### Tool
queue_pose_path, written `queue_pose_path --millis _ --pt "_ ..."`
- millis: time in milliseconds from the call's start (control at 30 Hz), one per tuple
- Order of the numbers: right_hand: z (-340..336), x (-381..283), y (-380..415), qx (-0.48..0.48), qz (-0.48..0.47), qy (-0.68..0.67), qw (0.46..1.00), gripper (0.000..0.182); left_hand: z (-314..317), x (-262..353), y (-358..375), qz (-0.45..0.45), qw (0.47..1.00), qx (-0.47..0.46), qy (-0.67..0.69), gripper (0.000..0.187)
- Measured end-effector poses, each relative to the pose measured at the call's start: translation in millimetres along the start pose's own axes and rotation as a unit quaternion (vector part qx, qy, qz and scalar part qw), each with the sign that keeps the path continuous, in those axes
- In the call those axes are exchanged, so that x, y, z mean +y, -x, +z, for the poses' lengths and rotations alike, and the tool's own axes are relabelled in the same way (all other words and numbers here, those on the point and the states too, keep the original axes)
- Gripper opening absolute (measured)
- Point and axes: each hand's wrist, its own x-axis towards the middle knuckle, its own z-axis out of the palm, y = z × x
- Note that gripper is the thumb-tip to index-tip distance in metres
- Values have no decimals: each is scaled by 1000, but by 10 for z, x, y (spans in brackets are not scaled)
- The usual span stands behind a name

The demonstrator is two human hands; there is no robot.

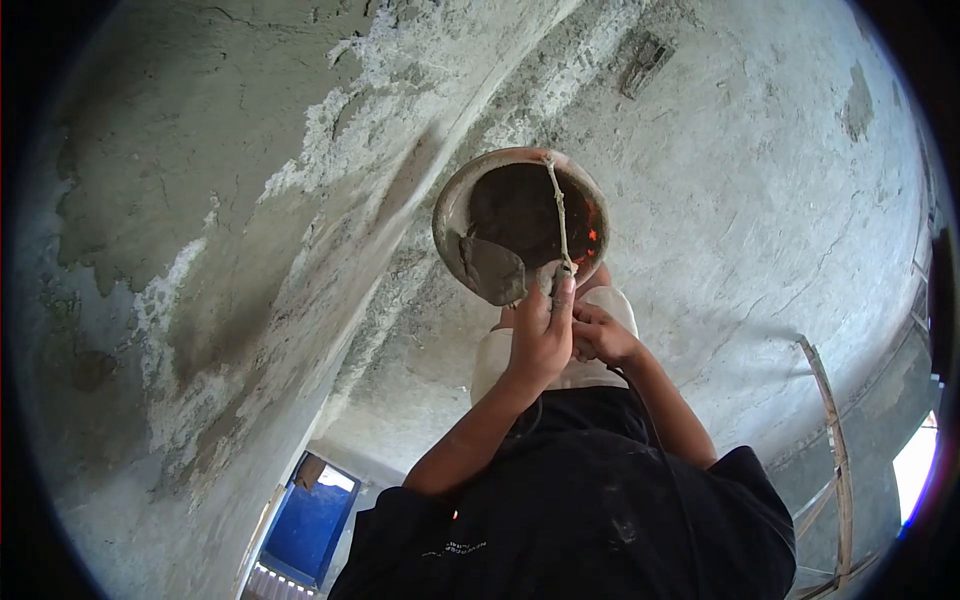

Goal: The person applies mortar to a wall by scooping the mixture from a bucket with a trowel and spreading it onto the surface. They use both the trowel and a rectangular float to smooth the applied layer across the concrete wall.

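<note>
One blotched, peeling plaster wall occupies the left of the view. The person wears a black T-shirt. A mortar-smeared bucket, orange showing at its inner right side, sits ahead of the legs, just beyond the hands. Left hand: fingers closed on the bucket's crusted bail, thumb on top. Right hand: fingers curled just beside the left; whether anything is held cannot be determined.
</note>
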Motion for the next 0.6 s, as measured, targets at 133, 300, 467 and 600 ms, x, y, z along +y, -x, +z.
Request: queue_pose_path --millis 133,300,467,600 --pt "-146 -20 99 0 -46 -70 997 39 -237 47 -116 -48 997 36 40 29" --pt "-436 -215 484 29 -137 -8 990 51 -602 124 -235 -85 970 90 211 36" --pt "-362 -400 798 85 -209 -8 974 47 -718 229 -243 -76 941 83 318 41" --pt "-253 -651 766 59 -284 -9 957 45 -760 264 -282 -109 906 121 390 33"
